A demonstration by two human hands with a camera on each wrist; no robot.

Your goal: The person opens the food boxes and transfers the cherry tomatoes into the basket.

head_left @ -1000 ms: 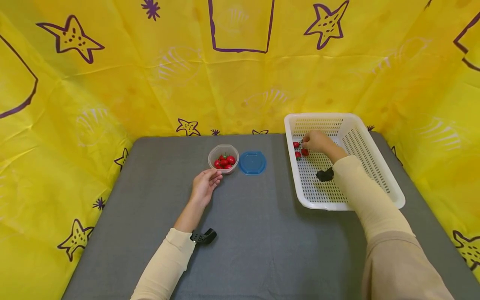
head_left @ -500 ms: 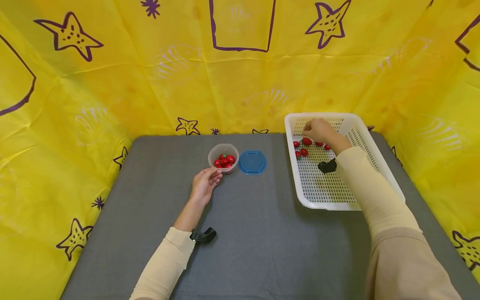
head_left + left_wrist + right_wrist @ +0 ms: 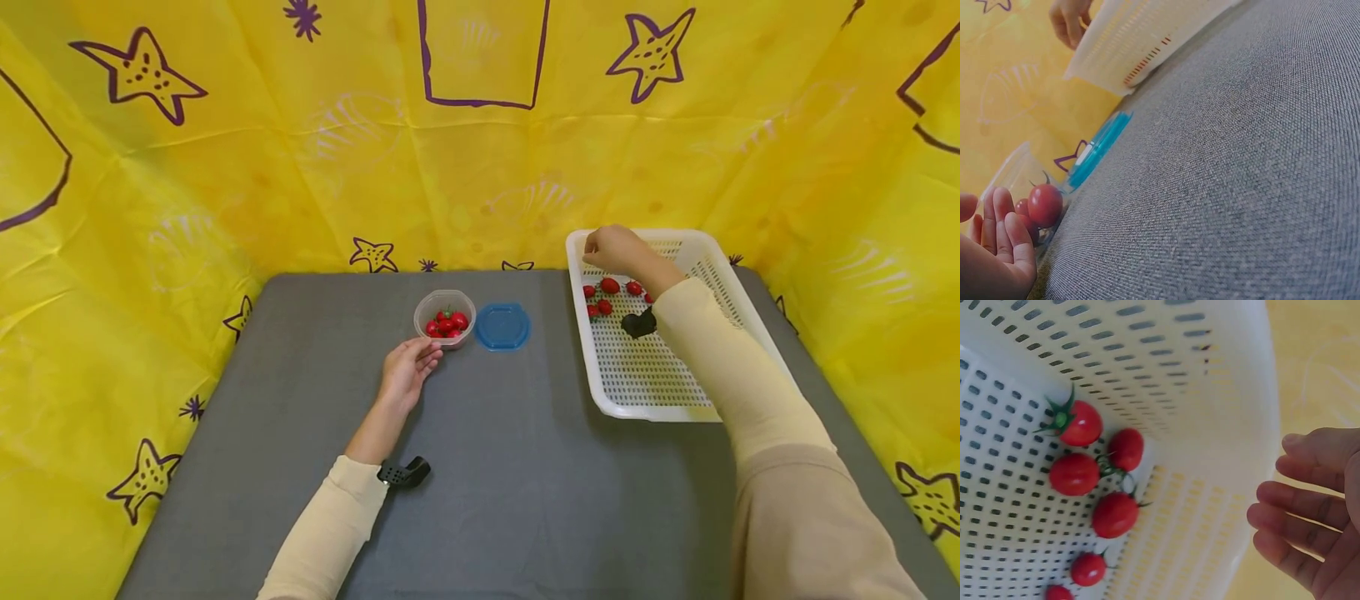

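Observation:
My left hand is beside a small clear plastic container, fingertips right at its near rim. In the left wrist view its fingers are loosely extended in front of the container, and red cherry tomatoes show inside. My right hand is over the back left corner of a white plastic basket. The right wrist view shows its fingers relaxed, holding nothing, close to the basket's rim. Several cherry tomatoes with green stems lie on the basket floor below.
A blue lid lies flat just right of the container. Grey cloth covers the table. Yellow patterned fabric rises behind and along both sides. A black strap at my right wrist hangs over the basket.
My right hand has risen from among the tomatoes and moved back and left toward the basket's corner, uncovering more tomatoes. My left hand has stayed at the container.

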